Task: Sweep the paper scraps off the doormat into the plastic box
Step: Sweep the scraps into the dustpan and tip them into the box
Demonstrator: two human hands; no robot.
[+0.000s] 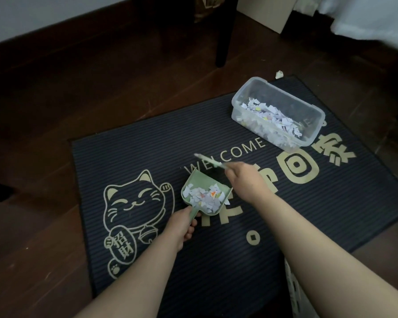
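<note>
Person's left hand curls round the handle of a green dustpan. The pan is held near level over the doormat centre, probably so its heap of paper scraps stays put. The right hand grips a slim brush, blurred, just past the pan's far lip. The plastic box sits open on the mat's far right corner, part-filled, well apart from the pan. One stray piece lies on the floor beyond the box. Likely next: carry and tip.
</note>
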